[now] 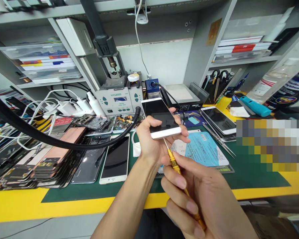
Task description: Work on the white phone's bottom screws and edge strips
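Note:
A white-framed smartphone [161, 116] with a dark screen rests in my left hand [151, 142], thumb over its left edge and fingertips round the right side. Its bottom edge faces me. In my right hand [196, 189] is a gold-handled screwdriver [173, 161], gripped between thumb and fingers. The thin shaft points up, and its tip meets the phone's bottom edge; the exact contact point is too small to make out. Below and behind the phone lies a blue sheet [201, 149] on the green mat [259, 176].
A white phone [115, 157] lies left of my forearm, beside stacked phone parts [49, 159]. A black hose [89, 144] arches across the left. Tweezers [220, 141] and another phone [219, 119] lie right. Behind stand a rework station [119, 99] and a clear bottle [271, 83].

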Tool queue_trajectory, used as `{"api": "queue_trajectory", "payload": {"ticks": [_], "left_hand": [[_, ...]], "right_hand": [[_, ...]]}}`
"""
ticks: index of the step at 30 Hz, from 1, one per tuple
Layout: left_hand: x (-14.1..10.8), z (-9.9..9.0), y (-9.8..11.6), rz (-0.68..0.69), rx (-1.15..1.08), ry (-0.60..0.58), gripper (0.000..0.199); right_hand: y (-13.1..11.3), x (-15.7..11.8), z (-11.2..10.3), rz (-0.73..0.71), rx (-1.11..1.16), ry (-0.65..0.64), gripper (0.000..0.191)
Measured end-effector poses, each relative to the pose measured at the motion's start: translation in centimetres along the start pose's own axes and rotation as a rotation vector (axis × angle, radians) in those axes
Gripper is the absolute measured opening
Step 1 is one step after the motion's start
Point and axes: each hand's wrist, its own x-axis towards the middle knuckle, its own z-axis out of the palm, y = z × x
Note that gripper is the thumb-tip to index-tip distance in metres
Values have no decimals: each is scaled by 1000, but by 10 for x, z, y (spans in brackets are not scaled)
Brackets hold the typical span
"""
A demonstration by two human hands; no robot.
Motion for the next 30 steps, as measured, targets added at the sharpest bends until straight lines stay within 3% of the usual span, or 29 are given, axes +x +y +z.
{"api": "queue_trajectory", "payload": {"ticks": [6, 16, 30], "left_hand": [[-1, 0, 1, -1, 8, 36, 45], [1, -2, -1, 43, -18, 11, 44], [0, -2, 0, 35, 1, 29, 47]], "right_hand": [[3, 0, -1, -68, -43, 86, 24], [5, 4, -3, -211, -95, 124, 24], [7, 7, -4, -261, -144, 170, 27]]}}
